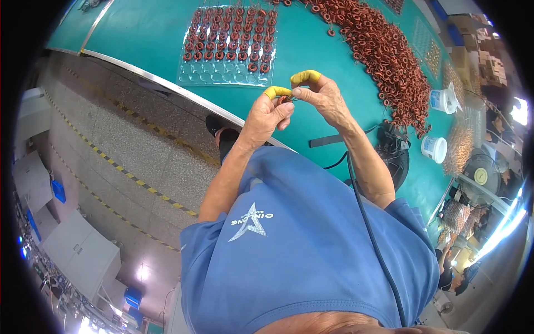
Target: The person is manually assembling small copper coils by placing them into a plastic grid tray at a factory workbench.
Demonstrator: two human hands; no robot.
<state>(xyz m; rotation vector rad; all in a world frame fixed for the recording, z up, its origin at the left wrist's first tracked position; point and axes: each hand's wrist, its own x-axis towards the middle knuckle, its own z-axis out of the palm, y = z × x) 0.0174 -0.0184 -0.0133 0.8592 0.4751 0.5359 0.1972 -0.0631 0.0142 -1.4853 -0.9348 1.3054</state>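
Observation:
My left hand [268, 113] pinches a small reddish-brown ring coil [285, 100] between thumb and fingers, above the green table. Against it, my right hand [325, 99] closes thumb and index finger at the coil's thin wire lead; fingertips partly hide the contact. Yellow covers wrap both index fingers. Just beyond my hands lies a clear plastic tray [192, 78] with rows of round pockets. Similar coils fill most of its rows, while the pockets along the near edge mostly hold none. To the right spreads a large heap of loose ring coils [384, 61].
Two white tubs [434, 148] stand at the table's right side, below the heap. A dark strap [326, 141] and a black object [394, 153] lie near my right forearm. A black cable [367, 217] runs down over my blue shirt. The table's pale edge [167, 83] borders the floor.

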